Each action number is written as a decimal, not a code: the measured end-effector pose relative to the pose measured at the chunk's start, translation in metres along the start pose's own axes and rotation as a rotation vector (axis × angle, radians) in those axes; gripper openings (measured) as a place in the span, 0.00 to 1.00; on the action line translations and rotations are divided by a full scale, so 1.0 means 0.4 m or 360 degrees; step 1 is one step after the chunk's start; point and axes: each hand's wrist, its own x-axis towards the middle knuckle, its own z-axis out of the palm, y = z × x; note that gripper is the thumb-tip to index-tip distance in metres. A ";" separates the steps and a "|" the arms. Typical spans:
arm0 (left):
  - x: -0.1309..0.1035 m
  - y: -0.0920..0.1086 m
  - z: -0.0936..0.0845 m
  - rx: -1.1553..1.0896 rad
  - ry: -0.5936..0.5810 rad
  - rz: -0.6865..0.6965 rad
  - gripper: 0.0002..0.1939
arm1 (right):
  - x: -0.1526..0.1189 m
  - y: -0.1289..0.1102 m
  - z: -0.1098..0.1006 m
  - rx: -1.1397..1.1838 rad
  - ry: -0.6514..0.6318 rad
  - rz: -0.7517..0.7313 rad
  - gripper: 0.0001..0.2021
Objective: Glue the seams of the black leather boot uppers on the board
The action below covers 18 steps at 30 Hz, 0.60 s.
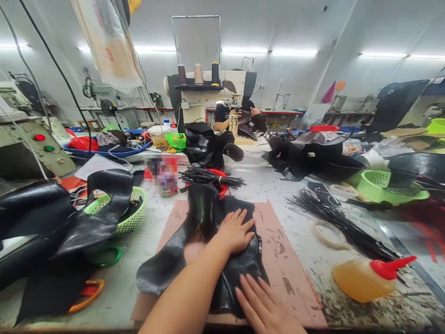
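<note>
A black leather shoe upper (pixel 163 266), glossy and curved, is spread on a pinkish-brown board (pixel 278 232) in front of me. My left hand (pixel 236 231) lies flat on the right part of the leather, fingers spread toward the upper right. Nearer to me, my right hand (pixel 262 301) rests with straight fingers on the leather's lower right edge and partly on the board. Both hands are open and grip nothing. My left forearm crosses over the piece and hides some of it.
On the right lie a squeeze bottle (pixel 365 279) of amber liquid, a tape roll (pixel 328 233) and thin black strips (pixel 342 222). Leather pieces and a green basket (pixel 139 211) stand left, with scissors (pixel 88 294). Behind is a sewing machine (pixel 194 104), where another person (pixel 222 116) handles leather.
</note>
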 end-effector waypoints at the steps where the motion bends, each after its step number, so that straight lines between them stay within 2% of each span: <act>1: -0.002 -0.001 0.002 -0.0004 0.0015 -0.0010 0.24 | -0.004 -0.001 -0.004 0.0068 0.0007 -0.0076 0.14; 3: -0.005 -0.005 0.006 -0.0009 0.0035 -0.0024 0.25 | -0.028 0.020 -0.023 0.0358 -0.0089 -0.0226 0.12; 4: -0.005 -0.007 0.007 -0.0011 0.0040 -0.0028 0.25 | -0.045 0.043 -0.038 0.0507 -0.0182 -0.0200 0.13; 5: -0.004 -0.009 0.007 -0.0013 0.0043 -0.0028 0.25 | -0.065 0.074 -0.055 0.0602 -0.0307 -0.0096 0.13; 6: -0.003 -0.010 0.004 -0.0016 0.0045 -0.0025 0.26 | -0.083 0.110 -0.073 0.0597 -0.0448 0.0119 0.14; 8: 0.000 -0.008 -0.006 -0.0024 0.0058 -0.0014 0.28 | -0.114 0.184 -0.108 0.0273 -0.0776 0.0620 0.14; 11: 0.008 -0.008 -0.024 -0.0034 0.0115 -0.0010 0.29 | -0.135 0.265 -0.137 -0.0176 -0.1279 0.0941 0.14; 14: 0.036 -0.019 -0.031 -0.0017 0.0169 0.0014 0.28 | -0.140 0.311 -0.110 -0.0364 -0.1421 0.1174 0.13; 18: 0.056 -0.030 -0.033 0.0129 0.0058 -0.0026 0.30 | -0.122 0.336 -0.056 -0.0496 -0.1623 0.1371 0.11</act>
